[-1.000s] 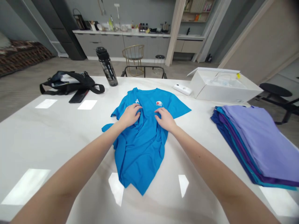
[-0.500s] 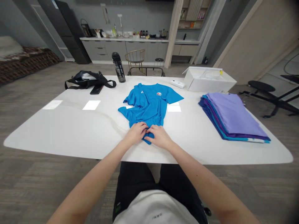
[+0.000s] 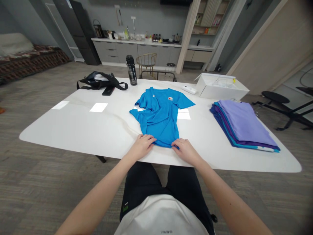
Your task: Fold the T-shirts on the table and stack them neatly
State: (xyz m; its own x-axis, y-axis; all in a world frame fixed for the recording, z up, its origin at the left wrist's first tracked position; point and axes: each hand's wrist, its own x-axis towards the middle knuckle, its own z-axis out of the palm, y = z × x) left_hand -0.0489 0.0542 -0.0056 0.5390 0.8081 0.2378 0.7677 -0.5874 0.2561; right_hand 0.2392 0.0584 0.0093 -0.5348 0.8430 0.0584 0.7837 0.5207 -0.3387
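- Blue T-shirt (image 3: 161,114) lies on the white table (image 3: 73,130), in the middle, neckline at the far side and hem (image 3: 162,144) toward the near edge.
- Left hand (image 3: 141,148) has its fingers bent over the left end of the hem; its thumb is mostly hidden, so I cannot tell whether it grips.
- Right hand (image 3: 187,151) pinches the right end of the hem between thumb and fingers.
- Judging by its loose wrinkles, the cloth should be light, soft and limp, with nothing fragile about it; it would likely slide easily over the smooth tabletop and bunch if pushed.
- Best holds, I judge, are paired points: both hem ends, or the shoulders on the far side.
- Its left side lies rumpled, so a single-handed tug there would probably skew it.
- Well apart, to the right, sits a stack of folded garments (image 3: 246,122).
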